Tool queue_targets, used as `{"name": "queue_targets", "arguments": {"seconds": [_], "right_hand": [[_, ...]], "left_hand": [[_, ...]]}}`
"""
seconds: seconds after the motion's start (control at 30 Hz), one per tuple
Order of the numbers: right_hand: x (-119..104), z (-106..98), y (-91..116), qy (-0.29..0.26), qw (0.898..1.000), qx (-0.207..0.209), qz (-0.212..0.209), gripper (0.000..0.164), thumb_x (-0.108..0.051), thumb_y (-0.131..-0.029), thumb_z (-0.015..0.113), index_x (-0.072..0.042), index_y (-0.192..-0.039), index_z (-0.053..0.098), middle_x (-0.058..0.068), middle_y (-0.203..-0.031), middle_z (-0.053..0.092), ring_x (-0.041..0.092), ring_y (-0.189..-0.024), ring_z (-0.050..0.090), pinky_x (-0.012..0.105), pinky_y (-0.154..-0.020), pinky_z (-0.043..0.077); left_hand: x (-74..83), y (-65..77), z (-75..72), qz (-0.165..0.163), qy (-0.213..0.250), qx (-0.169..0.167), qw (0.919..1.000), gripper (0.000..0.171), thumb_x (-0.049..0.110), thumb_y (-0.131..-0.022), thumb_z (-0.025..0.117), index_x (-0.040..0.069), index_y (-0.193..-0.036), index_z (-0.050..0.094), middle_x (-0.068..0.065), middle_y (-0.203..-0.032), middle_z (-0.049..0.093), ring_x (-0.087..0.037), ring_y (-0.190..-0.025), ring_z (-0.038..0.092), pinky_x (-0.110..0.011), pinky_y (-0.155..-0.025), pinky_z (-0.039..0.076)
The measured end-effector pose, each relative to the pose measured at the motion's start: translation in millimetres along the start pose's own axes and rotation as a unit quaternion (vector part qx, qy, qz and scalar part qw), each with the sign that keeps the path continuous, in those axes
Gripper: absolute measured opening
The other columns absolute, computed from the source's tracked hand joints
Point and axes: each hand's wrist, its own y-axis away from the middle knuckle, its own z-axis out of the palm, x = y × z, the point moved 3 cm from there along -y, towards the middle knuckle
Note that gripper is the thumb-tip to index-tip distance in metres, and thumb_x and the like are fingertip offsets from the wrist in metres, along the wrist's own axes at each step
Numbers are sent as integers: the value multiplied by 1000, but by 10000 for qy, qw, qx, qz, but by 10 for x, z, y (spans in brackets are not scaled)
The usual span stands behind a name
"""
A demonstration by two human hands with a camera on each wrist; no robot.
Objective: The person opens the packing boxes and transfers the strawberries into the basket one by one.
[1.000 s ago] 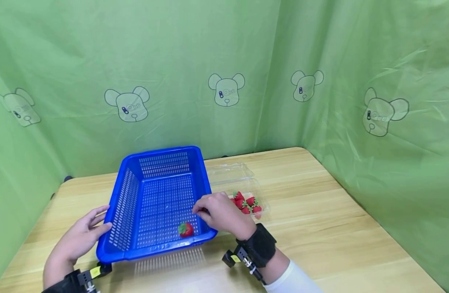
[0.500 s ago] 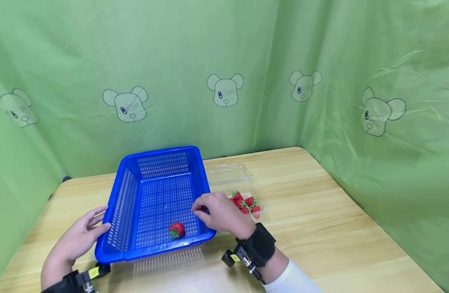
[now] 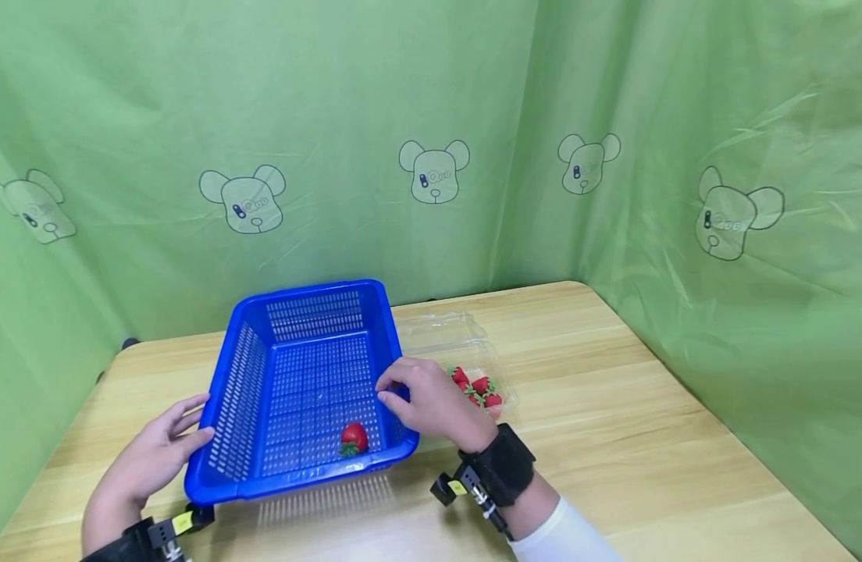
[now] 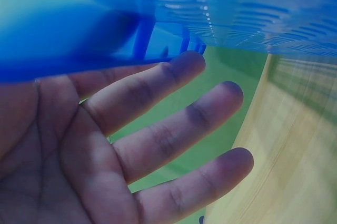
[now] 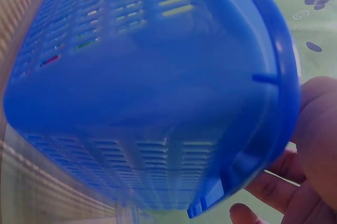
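A blue perforated plastic basket [image 3: 318, 375] lies between my hands. At its left rim, my left hand [image 3: 153, 453] holds on with the thumb over the edge. The left wrist view shows the other fingers [image 4: 195, 116] spread beneath that rim. My right hand [image 3: 427, 398] grips the right rim near the front corner, thumb and index finger reaching over to the inner side. Several of its fingers [image 5: 274, 190] show below the rim in the right wrist view. One red strawberry [image 3: 354, 435] with green leaves lies inside, near the front right corner.
Right of the basket, a clear plastic clamshell box [image 3: 497, 363] with its lid folded back holds several strawberries [image 3: 482, 385], partly hidden by my right hand. The wooden table [image 3: 600, 437] carries everything. Green curtains [image 3: 333, 117] with bear-head prints hang behind and at both sides.
Inside the basket the strawberry has rolled left, then back right, turning its leaves toward the front. My right hand has shifted slightly right along the rim. The left hand keeps its place.
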Motion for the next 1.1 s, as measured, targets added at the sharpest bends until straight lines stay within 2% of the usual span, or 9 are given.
{"name": "queue_targets", "arguments": {"seconds": [0.27,0.63,0.77,1.1], "right_hand": [[85,-44,1,-38,9997,235,-19,5,-14,-88,67,-10,-92,68,0,-91,66,13,-86,61,33,-79,58],[240,-115,30,-323,9981,403,342,11,-11,-87,66,-7,-97,68,6,-98,68,24,-89,63,41,-79,57],[301,-118,40,-266,9977,471,400,12,-11,-86,67,-7,-98,68,7,-98,68,27,-89,64,41,-78,57],[456,-152,30,-47,9966,588,581,15,-11,-85,69,-6,-99,68,7,-99,70,20,-87,63,37,-76,57]], "left_hand": [[-20,-5,4,-70,-23,1,10000,60,15,-102,43,-5,-148,10,-41,-145,24,-52,-125,38,-57,-97,46],[-6,-13,15,-84,-33,0,10000,59,15,-102,42,-5,-148,10,-41,-145,24,-51,-124,40,-56,-97,47],[-2,-27,15,-73,-42,-15,10000,59,15,-102,42,-6,-148,10,-41,-144,24,-51,-124,40,-56,-96,48],[-10,-11,-8,32,-135,16,9999,58,13,-102,42,-7,-147,11,-42,-144,24,-51,-122,43,-55,-95,49]]}}
